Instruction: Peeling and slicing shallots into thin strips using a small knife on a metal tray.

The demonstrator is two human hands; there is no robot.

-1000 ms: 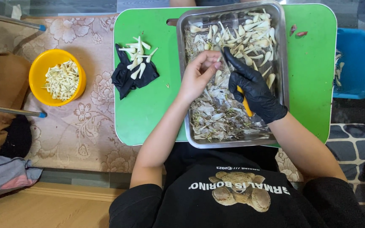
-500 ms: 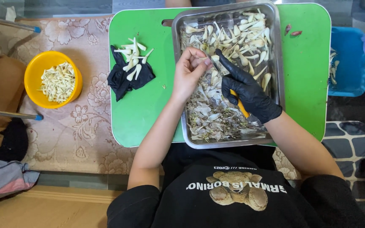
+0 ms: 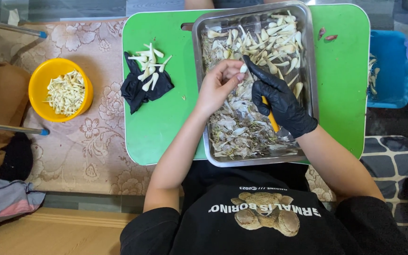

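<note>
Far left on the patterned mat I see a yellow bowl point(image 3: 60, 89) holding pale peeled cloves. Next comes the green tray table point(image 3: 166, 123), with a crumpled black glove point(image 3: 145, 87) lying on it and a small heap of peeled cloves point(image 3: 149, 66) on top of that glove. Further right, the metal tray point(image 3: 253, 80) sits on the green surface, full of unpeeled cloves at the far end and papery skins nearer me. My left hand point(image 3: 218, 87), bare, is curled over the tray with thumb and fingertips pinched on a single garlic clove point(image 3: 243, 69). My right hand point(image 3: 279, 99), in a black glove, meets that clove with its forefinger while its fist is closed around an orange-handled tool point(image 3: 271, 115); I think it is a small knife, but the blade is hidden. At the far right stands a blue tub point(image 3: 390, 71).
</note>
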